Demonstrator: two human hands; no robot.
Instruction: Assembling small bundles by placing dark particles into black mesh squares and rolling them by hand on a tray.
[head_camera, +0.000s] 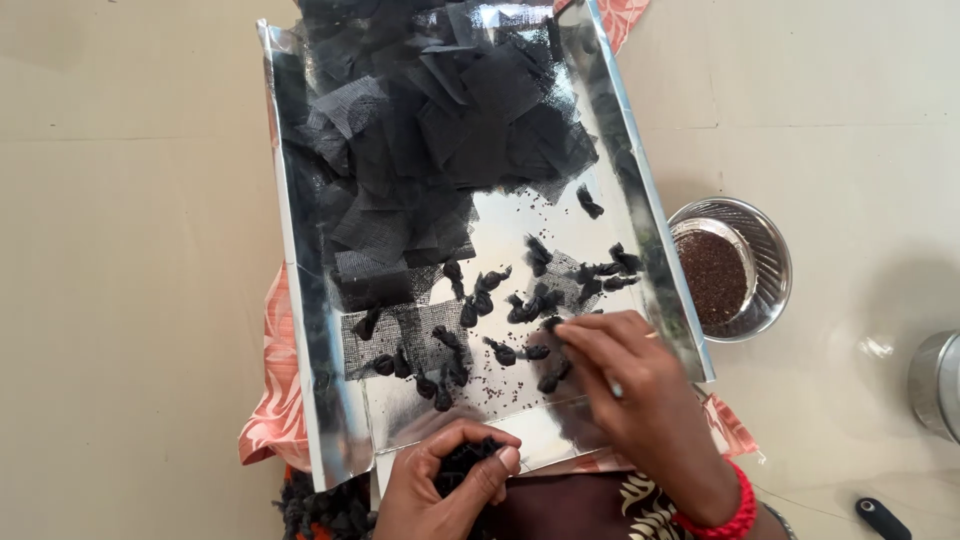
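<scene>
Mesh squares (440, 110), black, cut small, heaped at the far end of a silver foil-lined tray (300, 330) on the floor; a few lie flat nearer, and about twenty are already twisted into small tied bundles (505, 352) scattered over the near half among loose dark seeds. Left hand (450, 485) at the tray's near edge, fingers clenched round a bunched piece of black mesh (462, 462). Right hand (635, 390), red bangle on the wrist, fingers pinched down among the bundles and seed on the foil; can't tell if they hold anything. Handling, my read: mesh is very light, limp, springy, snags easily, no stiffness; best pinched at the gathered neck so the contents stay in. Bundles look like dark teardrops with frayed tails. Steel bowl of brown seeds (712, 275) sits just right of the tray
</scene>
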